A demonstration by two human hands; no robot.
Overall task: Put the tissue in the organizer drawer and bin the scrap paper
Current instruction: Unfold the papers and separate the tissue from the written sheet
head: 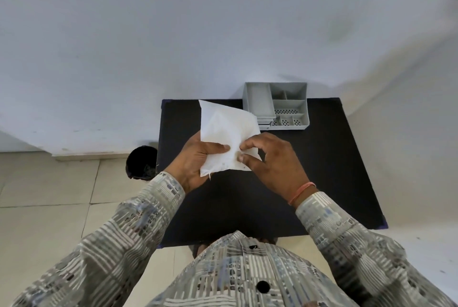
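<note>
A white tissue (226,130) is held up above the black table (322,170), folded into a rough square. My left hand (195,162) grips its lower left part, thumb across the front. My right hand (270,160) pinches its lower right corner between thumb and fingers. The grey organizer (277,105) stands at the table's far edge, right of the tissue, with several open compartments. Its small drawer (264,125) at the front left is partly hidden by the tissue. I cannot make out any scrap paper.
A black round bin (141,162) stands on the tiled floor just left of the table. A pale wall rises behind the table. My patterned sleeves and shirt fill the bottom of the view.
</note>
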